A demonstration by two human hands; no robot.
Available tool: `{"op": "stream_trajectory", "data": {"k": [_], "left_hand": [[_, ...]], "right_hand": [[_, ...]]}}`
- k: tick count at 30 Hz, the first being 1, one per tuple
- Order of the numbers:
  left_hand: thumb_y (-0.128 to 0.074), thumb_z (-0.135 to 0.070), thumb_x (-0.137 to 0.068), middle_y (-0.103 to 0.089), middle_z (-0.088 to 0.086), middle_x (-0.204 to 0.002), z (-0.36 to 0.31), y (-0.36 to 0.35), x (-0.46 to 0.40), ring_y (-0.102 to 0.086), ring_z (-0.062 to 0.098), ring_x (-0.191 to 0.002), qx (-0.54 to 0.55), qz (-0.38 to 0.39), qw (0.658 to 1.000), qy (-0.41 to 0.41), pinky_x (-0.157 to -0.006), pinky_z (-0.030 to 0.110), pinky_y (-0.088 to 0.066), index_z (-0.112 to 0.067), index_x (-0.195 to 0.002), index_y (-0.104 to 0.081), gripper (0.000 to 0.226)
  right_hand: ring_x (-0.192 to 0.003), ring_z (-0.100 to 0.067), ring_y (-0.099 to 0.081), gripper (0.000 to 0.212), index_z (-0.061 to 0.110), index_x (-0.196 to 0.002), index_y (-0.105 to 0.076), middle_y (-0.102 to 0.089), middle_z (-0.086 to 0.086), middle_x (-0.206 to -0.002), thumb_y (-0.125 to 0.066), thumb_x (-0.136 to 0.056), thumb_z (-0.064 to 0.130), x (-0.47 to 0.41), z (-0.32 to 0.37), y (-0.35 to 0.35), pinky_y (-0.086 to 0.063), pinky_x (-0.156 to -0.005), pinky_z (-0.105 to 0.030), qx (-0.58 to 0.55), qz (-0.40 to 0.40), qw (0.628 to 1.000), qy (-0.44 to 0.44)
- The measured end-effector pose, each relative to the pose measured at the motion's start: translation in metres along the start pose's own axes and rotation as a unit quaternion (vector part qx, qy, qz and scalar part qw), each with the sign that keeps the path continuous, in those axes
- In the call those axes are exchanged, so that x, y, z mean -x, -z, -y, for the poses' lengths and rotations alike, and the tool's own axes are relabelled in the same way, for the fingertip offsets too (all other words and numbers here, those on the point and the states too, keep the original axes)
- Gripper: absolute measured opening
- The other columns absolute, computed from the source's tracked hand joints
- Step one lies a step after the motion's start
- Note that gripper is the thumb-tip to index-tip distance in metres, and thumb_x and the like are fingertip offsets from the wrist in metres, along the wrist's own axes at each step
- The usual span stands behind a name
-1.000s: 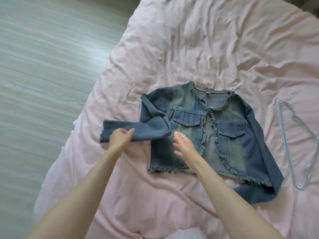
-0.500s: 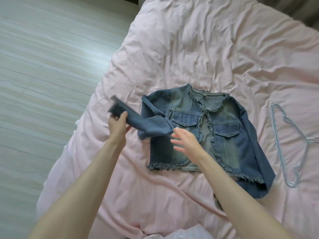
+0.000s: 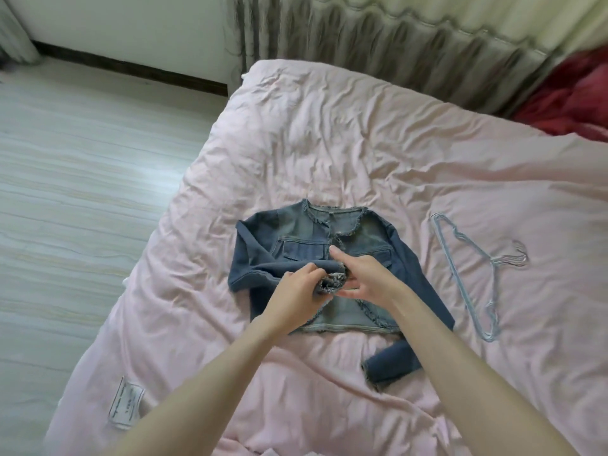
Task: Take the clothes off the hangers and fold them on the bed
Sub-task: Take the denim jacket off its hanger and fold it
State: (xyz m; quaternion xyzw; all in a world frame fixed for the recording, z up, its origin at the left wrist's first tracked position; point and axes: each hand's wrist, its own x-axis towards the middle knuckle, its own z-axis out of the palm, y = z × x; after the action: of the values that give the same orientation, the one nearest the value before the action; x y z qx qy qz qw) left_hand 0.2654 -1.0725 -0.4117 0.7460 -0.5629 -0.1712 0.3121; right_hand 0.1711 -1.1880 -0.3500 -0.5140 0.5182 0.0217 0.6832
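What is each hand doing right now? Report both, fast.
Left hand: grips the frayed cuff of the denim jacket sleeve.
Right hand: fingers at the same cuff; whether it actually grips cannot be told.

Denim jacket (image 3: 316,238): middle of the front hidden under the folded-over sleeve (image 3: 263,266) and both hands; its back lies against the bed, unseen. Sleeve cuff (image 3: 332,281): bunched between left hand (image 3: 296,292) and right hand (image 3: 365,274), partly covered by fingers. Both forearms cut off by the lower edge. Label (image 3: 126,403) on the pink cover (image 3: 329,143): print too small to read. Red fabric (image 3: 572,97): cut off by the right edge, kind not discernible. Curtain (image 3: 394,31): top cropped.
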Motion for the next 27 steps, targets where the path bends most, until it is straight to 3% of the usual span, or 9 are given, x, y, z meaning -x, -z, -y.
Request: {"op": "stream_trajectory", "data": {"k": [3,6,10,13,15,17,20,23,27], "left_hand": [[-0.066,-0.020,-0.085,-0.062,0.010,-0.102,-0.019,-0.007,0.008,-0.059,0.029,-0.090,0.007,0.019,0.999,0.030,-0.078,0.031,-0.040,-0.003,-0.101,-0.067,0.024],[-0.063,-0.016,-0.087,-0.061,0.011,-0.102,-0.024,-0.006,0.013,-0.058,0.030,-0.093,-0.001,0.049,0.998,0.049,-0.077,0.027,-0.037,0.000,-0.100,-0.068,0.021],[-0.058,-0.009,-0.087,-0.059,0.006,-0.109,-0.024,-0.003,0.019,-0.056,0.023,-0.101,-0.008,0.074,0.997,0.028,-0.081,0.023,-0.035,-0.012,-0.114,-0.068,0.028],[-0.057,-0.006,-0.087,-0.061,0.004,-0.112,-0.025,-0.003,0.020,-0.056,0.020,-0.102,-0.007,0.087,0.996,0.021,-0.082,0.017,-0.035,-0.013,-0.116,-0.067,0.031],[-0.058,-0.007,-0.088,-0.063,0.002,-0.109,-0.024,-0.005,0.019,-0.059,0.019,-0.100,0.005,0.080,0.996,0.028,-0.081,0.014,-0.035,-0.010,-0.109,-0.069,0.024],[-0.061,-0.011,-0.087,-0.062,0.001,-0.100,-0.024,-0.009,0.019,-0.061,0.023,-0.093,0.022,0.054,0.997,0.055,-0.075,0.020,-0.040,-0.011,-0.102,-0.061,0.015],[-0.068,-0.021,-0.082,-0.052,-0.003,-0.099,-0.026,-0.013,0.015,-0.057,0.026,-0.091,0.038,0.054,0.991,0.115,-0.074,0.035,-0.043,-0.016,-0.101,-0.034,0.038],[-0.064,-0.033,-0.085,-0.053,-0.006,-0.101,-0.027,-0.015,0.006,-0.056,0.021,-0.094,-0.026,0.069,0.992,0.105,-0.073,0.035,-0.044,-0.015,-0.106,-0.044,0.034],[-0.053,-0.022,-0.092,-0.050,0.007,-0.095,-0.032,-0.015,-0.007,-0.054,0.030,-0.083,-0.040,0.036,0.996,0.074,-0.068,0.043,-0.045,-0.010,-0.094,-0.045,0.014]], "right_hand": [[-0.081,-0.020,-0.068,0.038,0.000,-0.097,-0.065,-0.069,-0.011,-0.085,-0.066,-0.086,0.036,0.013,-0.007,0.008,-0.057,-0.076,-0.032,0.034,0.008,0.999,0.011],[-0.085,-0.020,-0.067,0.038,0.003,-0.098,-0.068,-0.070,-0.011,-0.089,-0.066,-0.085,0.038,0.019,-0.007,0.019,-0.056,-0.080,-0.033,0.038,0.057,0.998,0.015],[-0.068,-0.010,-0.063,0.029,0.009,-0.089,-0.070,-0.067,0.002,-0.069,-0.068,-0.084,0.038,0.022,-0.002,0.020,-0.049,-0.067,-0.024,0.102,0.097,0.990,0.033],[-0.054,-0.011,-0.050,0.020,0.006,-0.073,-0.060,-0.051,-0.003,-0.061,-0.062,-0.089,0.019,0.017,-0.003,0.019,-0.042,-0.058,-0.022,0.172,0.069,0.981,0.049],[-0.054,-0.015,-0.038,0.027,0.010,-0.064,-0.046,-0.037,-0.006,-0.062,-0.053,-0.090,0.008,0.009,-0.006,0.022,-0.033,-0.054,-0.027,0.177,0.011,0.983,0.050],[-0.053,-0.015,-0.035,0.033,0.014,-0.062,-0.038,-0.033,-0.006,-0.061,-0.046,-0.092,0.002,0.003,-0.009,0.027,-0.028,-0.053,-0.028,0.091,-0.018,0.995,0.040],[-0.051,-0.014,-0.047,0.029,0.010,-0.068,-0.047,-0.048,-0.005,-0.057,-0.041,-0.095,0.002,0.003,-0.009,0.037,-0.036,-0.051,-0.025,-0.070,0.024,0.996,0.047],[-0.066,-0.019,-0.058,0.022,0.004,-0.090,-0.058,-0.061,-0.009,-0.075,-0.038,-0.098,0.008,0.007,-0.004,0.047,-0.047,-0.062,-0.030,-0.163,0.057,0.984,0.053],[-0.086,-0.025,-0.060,0.019,0.009,-0.107,-0.056,-0.061,-0.012,-0.101,-0.048,-0.098,0.024,0.000,-0.003,0.068,-0.052,-0.067,-0.038,-0.217,-0.057,0.974,0.019]]}}
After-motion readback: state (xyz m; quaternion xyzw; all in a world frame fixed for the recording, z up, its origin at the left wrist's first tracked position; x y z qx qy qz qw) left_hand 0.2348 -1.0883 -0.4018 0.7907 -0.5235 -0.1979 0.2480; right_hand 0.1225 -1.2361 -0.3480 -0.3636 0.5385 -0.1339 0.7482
